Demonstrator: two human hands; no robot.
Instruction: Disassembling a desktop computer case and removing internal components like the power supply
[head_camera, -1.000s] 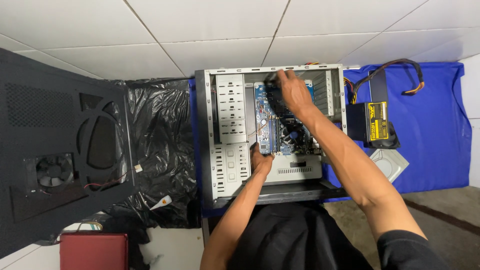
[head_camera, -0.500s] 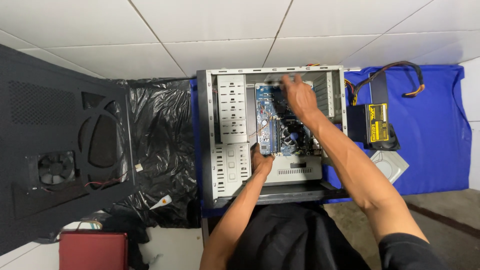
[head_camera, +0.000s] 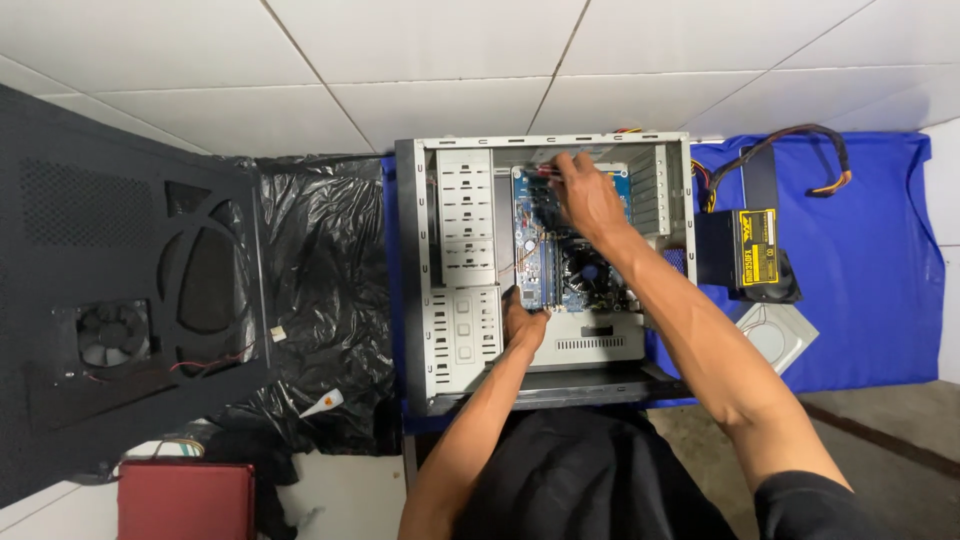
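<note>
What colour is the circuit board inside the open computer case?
Blue. The circuit board shows best in the head view, under the right hand.

Side panel: black (head_camera: 120, 290), lying flat at far left, perforated, with a small round fan (head_camera: 112, 335) mounted near its lower left.
Plastic sheet: black, crinkled (head_camera: 325, 290), spread between panel and open case.
Blue cloth: spread at right (head_camera: 880, 260), lying on pale floor tiles (head_camera: 420, 60).
Power supply: black box with yellow label (head_camera: 752, 252), resting on blue cloth, cables (head_camera: 800, 135) looping above it.
Optical drive: grey, disc outline on top (head_camera: 778, 335), just below power supply.
Red box: bottom left corner (head_camera: 185, 500), partly cut off.
</note>
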